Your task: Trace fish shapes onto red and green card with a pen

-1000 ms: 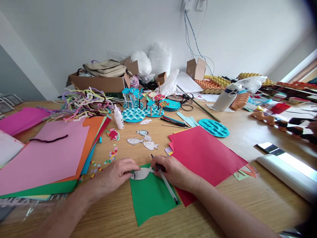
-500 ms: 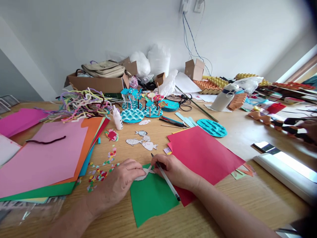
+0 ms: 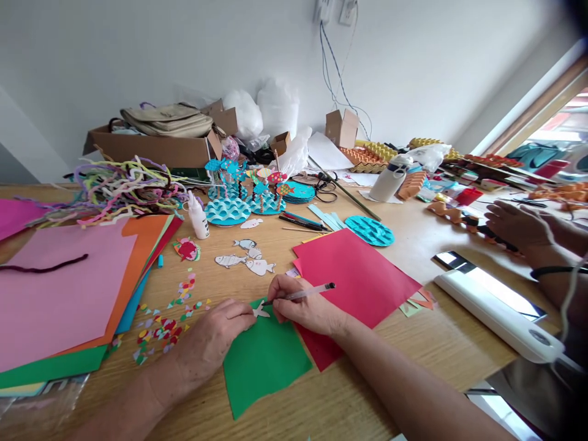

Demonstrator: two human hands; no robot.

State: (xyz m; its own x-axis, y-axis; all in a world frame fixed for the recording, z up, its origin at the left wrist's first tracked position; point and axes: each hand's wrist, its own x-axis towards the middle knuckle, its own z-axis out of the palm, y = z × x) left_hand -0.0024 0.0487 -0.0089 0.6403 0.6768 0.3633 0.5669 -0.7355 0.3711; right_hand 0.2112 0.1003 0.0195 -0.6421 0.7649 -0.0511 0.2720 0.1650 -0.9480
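Note:
My left hand [image 3: 215,340] lies palm down on a paper fish cutout [image 3: 260,310], pressing it onto a green paper sheet [image 3: 264,361]; only the fish's tail shows. My right hand [image 3: 301,306] grips a white pen [image 3: 305,293], its tip at the fish's tail and its barrel pointing right. The green sheet overlaps a red paper sheet [image 3: 358,282].
More paper fish [image 3: 245,262], a glue bottle [image 3: 198,215], confetti scraps [image 3: 160,324] and stacked coloured sheets [image 3: 68,294] lie to the left. Pipe cleaners [image 3: 114,190], blue wave crafts [image 3: 227,210] and boxes stand behind. Another person's hand [image 3: 519,226] works at the right, near a white device [image 3: 500,315].
The pen has swung from pointing toward me to pointing right. My left hand has slid further over the fish. The view has shifted right, showing another person's hand.

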